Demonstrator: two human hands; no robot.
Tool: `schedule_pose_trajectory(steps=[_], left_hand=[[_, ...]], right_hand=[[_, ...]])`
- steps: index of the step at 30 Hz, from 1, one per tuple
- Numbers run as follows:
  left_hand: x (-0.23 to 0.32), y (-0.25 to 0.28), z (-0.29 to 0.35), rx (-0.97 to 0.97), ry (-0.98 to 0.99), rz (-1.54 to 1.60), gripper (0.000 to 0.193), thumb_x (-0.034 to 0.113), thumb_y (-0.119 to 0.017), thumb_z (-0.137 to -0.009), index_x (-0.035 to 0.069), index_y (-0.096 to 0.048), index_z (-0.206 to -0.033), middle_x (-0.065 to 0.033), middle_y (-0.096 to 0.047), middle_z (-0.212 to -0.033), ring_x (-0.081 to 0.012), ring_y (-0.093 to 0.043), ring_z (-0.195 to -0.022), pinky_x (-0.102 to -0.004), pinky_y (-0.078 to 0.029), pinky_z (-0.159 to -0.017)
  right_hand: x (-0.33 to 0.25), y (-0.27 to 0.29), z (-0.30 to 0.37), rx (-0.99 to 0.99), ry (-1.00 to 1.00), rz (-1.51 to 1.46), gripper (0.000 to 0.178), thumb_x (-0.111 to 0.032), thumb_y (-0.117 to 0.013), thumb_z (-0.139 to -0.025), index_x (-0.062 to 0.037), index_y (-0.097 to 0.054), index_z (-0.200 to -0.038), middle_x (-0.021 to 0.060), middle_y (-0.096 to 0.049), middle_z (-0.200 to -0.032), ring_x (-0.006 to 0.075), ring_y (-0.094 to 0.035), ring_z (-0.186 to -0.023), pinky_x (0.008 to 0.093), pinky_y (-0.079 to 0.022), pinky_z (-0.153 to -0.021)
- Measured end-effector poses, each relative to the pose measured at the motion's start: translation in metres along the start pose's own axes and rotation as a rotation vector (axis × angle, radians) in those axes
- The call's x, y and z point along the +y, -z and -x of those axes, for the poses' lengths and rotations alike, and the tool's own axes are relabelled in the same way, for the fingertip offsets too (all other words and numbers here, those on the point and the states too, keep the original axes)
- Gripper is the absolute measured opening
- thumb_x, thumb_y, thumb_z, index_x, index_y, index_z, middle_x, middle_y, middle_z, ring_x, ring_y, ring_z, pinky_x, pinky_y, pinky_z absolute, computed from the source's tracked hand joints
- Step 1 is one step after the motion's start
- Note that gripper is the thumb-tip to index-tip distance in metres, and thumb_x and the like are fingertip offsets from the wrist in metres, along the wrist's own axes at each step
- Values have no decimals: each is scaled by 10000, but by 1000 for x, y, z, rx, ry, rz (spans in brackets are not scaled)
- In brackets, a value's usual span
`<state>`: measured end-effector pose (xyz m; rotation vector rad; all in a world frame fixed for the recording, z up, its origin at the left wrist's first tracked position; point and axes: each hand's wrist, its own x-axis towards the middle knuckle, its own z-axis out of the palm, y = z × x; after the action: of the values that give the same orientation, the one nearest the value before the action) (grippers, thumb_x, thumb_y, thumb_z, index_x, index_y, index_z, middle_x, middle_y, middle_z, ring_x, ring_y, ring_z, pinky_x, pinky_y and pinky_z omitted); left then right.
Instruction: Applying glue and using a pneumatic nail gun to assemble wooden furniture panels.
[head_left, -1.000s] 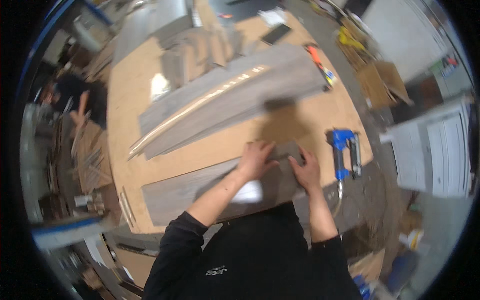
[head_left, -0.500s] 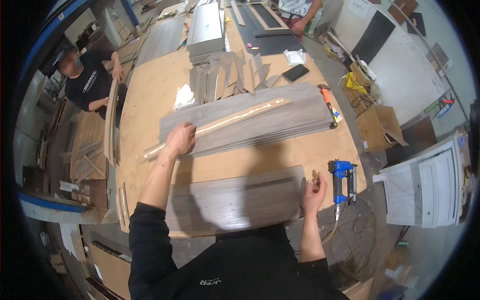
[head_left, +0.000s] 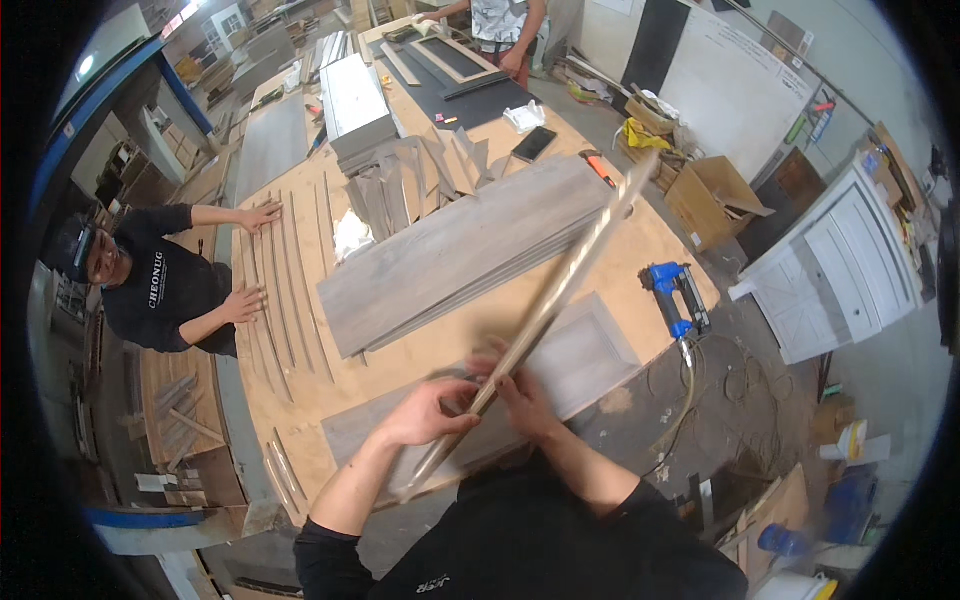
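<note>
Left hand [head_left: 432,412] tightly pinches a pale-brown wooden strip [head_left: 545,315] at frame centre, its blurred upper end overlapping the right edge of the tan tabletop [head_left: 415,357]. Right hand [head_left: 527,405] touches it, fingers part-hidden; I cannot confirm grip. Grey wood-grain panel [head_left: 590,350] beneath; bare tabletop above. Upper right: open brown cardboard box [head_left: 695,215], contents indistinct.

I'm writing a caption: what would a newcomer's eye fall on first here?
Probably the long pale strip, held aslant mid-picture in the left hand with the right hand against it. Next, the blue nail gun near the right corner of the table, then the co-worker at its left edge.
</note>
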<state>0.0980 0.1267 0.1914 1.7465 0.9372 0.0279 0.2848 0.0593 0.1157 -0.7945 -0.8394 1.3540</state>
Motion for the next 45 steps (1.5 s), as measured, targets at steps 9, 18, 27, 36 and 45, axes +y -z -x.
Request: schedule_pose_trajectory(steps=[9,18,27,36,45], left_hand=[[6,-37,31,406,-561,-83,270,68,-796,-832,73,-728,-1094,-95,-721,-1092,-196,-703,-978,-338,-558,-895],[-60,-58,41,485,-496,-835,654,285,-846,-732,161,-624,-1335,-1,-665,-1225,-187,-621,-1124,-608,-322,-1122],[-111,-99,51,503,-263,-632,558,286,-852,-769,117,-664,-1266,-67,-710,-1168,-257,-652,-1124,-533,-343,-1134],[-138,-131,43,536,-235,-453,548,260,-871,-725,99,-685,-1214,-99,-661,-1177,-307,-595,-1144,-502,-400,-1053],[-142,-141,34,545,-191,-502,595,264,-888,-696,108,-688,-1234,-116,-603,-1136,-338,-544,-1131,-519,-393,-1043]], right_hand=[[-98,-30,0,32,130,914,664,-105,-807,-836,-96,-542,-1445,139,-738,-1154,230,-723,-1044,349,-570,-898],[-18,40,62,-380,142,1498,752,-247,-877,-714,-141,-568,-1392,136,-682,-1247,289,-600,-1277,606,-306,-1185],[-25,122,122,818,-175,1292,386,-412,-731,-908,-61,-636,-781,125,-661,-809,339,-629,-806,448,-482,-774],[5,198,103,834,-409,1176,520,-497,-645,-963,-12,-619,-779,127,-668,-739,244,-647,-732,379,-499,-714],[17,223,94,817,-435,1133,495,-482,-642,-969,-23,-631,-783,106,-682,-744,211,-649,-738,368,-503,-730]])
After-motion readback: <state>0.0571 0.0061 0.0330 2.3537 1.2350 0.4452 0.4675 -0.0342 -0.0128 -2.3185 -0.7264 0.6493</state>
